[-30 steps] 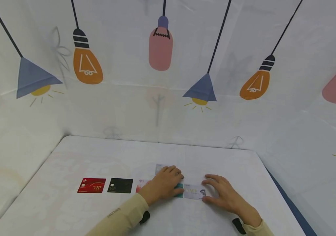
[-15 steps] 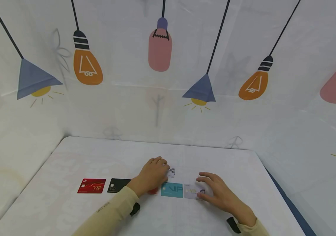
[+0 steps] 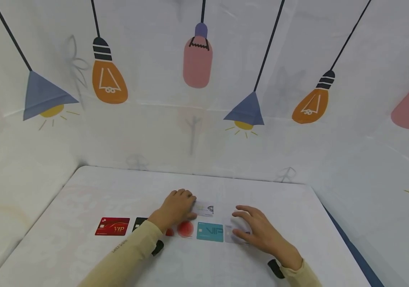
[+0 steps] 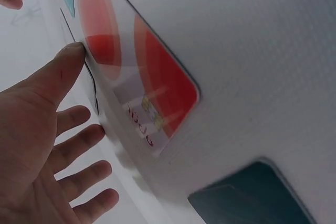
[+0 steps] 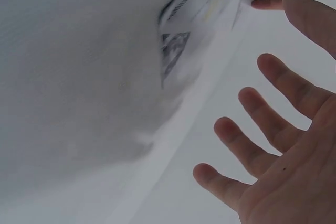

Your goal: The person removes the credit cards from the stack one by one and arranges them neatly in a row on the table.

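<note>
My left hand (image 3: 176,208) is at the left end of a pale silvery card (image 3: 204,209), behind the row of cards. In the left wrist view, the thumb (image 4: 65,66) reaches that card's edge and the fingers are spread. Below the hand lies a white card with red shapes (image 3: 185,229), partly covered in the head view. My right hand (image 3: 261,231), fingers apart, is over the pale VIP card (image 3: 231,234) at the row's right end. Whether it touches that card is unclear. Between them lies a teal VIP card (image 3: 210,232).
A red VIP card (image 3: 112,226) lies at the row's left end. Beside it, a black card (image 3: 138,223) is partly hidden by the left sleeve (image 3: 129,249). White sheets with printed lamps surround the white tabletop (image 3: 118,187).
My left hand has moved left, uncovering the teal card and part of the red-and-white one while covering part of the black card. The right hand has shifted slightly left over the pale VIP card.
</note>
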`<state>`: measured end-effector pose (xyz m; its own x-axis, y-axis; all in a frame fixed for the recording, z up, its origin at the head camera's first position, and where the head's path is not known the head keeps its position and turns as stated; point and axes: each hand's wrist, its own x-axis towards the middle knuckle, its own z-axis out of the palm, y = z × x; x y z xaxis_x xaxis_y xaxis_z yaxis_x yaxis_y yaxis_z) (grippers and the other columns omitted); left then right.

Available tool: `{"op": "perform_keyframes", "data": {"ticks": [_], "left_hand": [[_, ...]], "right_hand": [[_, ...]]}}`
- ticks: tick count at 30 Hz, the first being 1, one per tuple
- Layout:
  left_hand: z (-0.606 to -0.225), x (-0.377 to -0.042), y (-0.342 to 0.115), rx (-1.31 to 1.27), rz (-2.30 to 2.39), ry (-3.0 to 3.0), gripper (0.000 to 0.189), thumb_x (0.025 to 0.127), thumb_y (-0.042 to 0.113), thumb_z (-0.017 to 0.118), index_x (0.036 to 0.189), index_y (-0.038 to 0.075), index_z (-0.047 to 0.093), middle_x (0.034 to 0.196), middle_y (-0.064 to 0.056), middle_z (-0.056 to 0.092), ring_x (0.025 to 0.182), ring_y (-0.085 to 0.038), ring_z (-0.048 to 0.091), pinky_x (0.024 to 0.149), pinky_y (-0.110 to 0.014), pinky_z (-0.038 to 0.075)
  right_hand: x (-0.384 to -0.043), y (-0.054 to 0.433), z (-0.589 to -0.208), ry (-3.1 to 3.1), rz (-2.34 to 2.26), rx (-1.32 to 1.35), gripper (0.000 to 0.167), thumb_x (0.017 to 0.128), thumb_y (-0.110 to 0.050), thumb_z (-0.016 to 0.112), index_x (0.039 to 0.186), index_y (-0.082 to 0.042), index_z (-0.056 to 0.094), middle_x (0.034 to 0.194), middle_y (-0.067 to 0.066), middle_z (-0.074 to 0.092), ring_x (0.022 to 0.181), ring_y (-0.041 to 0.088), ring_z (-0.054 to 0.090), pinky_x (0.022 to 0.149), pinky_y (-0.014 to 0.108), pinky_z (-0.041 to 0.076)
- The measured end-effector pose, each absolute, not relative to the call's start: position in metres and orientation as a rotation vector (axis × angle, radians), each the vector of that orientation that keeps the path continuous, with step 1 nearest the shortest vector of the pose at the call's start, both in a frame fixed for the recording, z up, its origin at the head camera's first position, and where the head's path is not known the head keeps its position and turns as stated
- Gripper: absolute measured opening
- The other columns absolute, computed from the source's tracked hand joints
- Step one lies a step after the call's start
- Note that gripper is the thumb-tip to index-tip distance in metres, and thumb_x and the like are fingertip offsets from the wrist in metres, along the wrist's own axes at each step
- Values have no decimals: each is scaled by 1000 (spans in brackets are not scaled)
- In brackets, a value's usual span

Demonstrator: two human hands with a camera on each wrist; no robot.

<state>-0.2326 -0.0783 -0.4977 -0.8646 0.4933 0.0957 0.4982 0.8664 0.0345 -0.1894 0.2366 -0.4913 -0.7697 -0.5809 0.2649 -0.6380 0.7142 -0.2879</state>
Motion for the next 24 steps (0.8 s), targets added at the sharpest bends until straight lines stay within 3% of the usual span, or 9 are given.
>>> {"op": "perform_keyframes", "data": {"ticks": [13,24], "left_hand": [[-494,-232,-80,-766,-245,-2994,52,91,40,76,132,11,65,133,-7,60,126,-31,54,107,-50,44],[-495,-238,-81,-704,-309,-3058,53,88,41,79,131,14,66,134,-7,59,129,-31,53,109,-52,43]], "right_hand": [[-209,204,-486,-2865,561,967,51,91,-40,76,131,-12,63,145,13,53,135,38,46,111,59,36],[-238,164,-483,-3026,449,995,62,92,-44,74,141,-10,56,150,15,47,140,37,39,116,59,28]]}}
